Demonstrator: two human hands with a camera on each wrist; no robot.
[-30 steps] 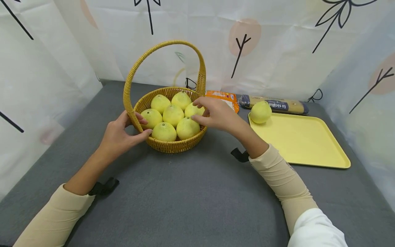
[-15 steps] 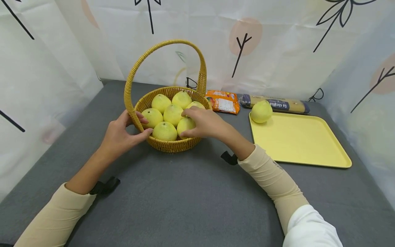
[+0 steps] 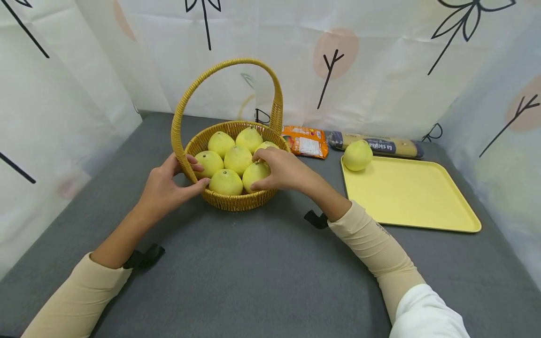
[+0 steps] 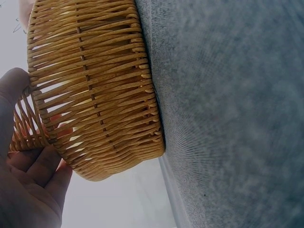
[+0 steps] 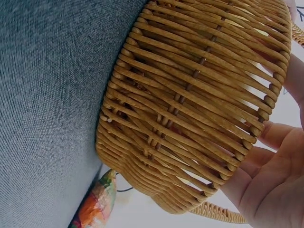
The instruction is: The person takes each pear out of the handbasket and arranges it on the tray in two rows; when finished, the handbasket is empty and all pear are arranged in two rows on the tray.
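Note:
A wicker basket (image 3: 236, 203) with a tall arched handle holds several pale yellow grapefruits (image 3: 226, 182), packed side by side. My left hand (image 3: 162, 187) grips the basket's left side where the handle meets the rim, thumb at the front and fingers inside. In the left wrist view its fingers (image 4: 42, 166) show behind the weave. Over the right rim, my right hand (image 3: 286, 170) curls its thumb and fingers round the front-right grapefruit (image 3: 253, 173), which still lies in the basket. The right wrist view shows the basket wall (image 5: 190, 95) hiding the fruit and the fingertips.
On the right lies a yellow tray (image 3: 414, 197), with one grapefruit (image 3: 358, 155) on its far left corner. Behind stand an orange snack packet (image 3: 310, 143) and a long pasta pack (image 3: 399, 147). A printed white curtain (image 3: 380, 94) closes off the back.
From the basket's right rim, my right hand has moved left and nearer, onto the front-right grapefruit, uncovering the orange packet. My left hand keeps its place on the basket.

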